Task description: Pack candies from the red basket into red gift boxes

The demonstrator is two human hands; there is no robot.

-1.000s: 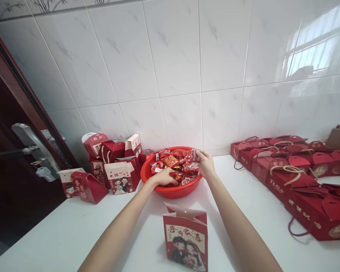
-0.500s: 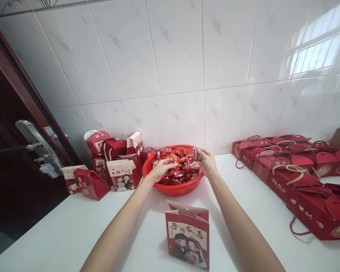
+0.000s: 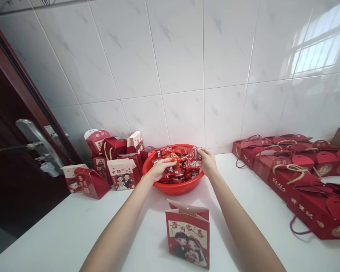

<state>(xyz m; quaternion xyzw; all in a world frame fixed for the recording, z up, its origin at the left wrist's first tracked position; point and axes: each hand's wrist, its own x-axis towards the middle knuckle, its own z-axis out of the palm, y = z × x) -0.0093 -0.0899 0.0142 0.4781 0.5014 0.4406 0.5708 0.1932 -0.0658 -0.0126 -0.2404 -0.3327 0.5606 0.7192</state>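
Note:
A red plastic basin full of shiny red wrapped sweets stands by the wall. My left hand reaches over its left rim, fingers stretched out on top of the sweets; its fingertips partly cover what lies beneath them. At the right rim, my right hand pinches a red patterned packet by its edge. In front of the basin, between my forearms, an open-topped red paper gift box with a cartoon couple printed on it stands upright.
Several red and cream gift boxes crowd together on the left, near a dark door with a metal handle. Rows of red boxes with rope handles line the right side. A tiled wall closes off the back of the white table.
Both hands stay at the basin. My left fingers have shifted slightly over the sweets, and a small pink bit by them no longer shows. The right hand still holds the packet.

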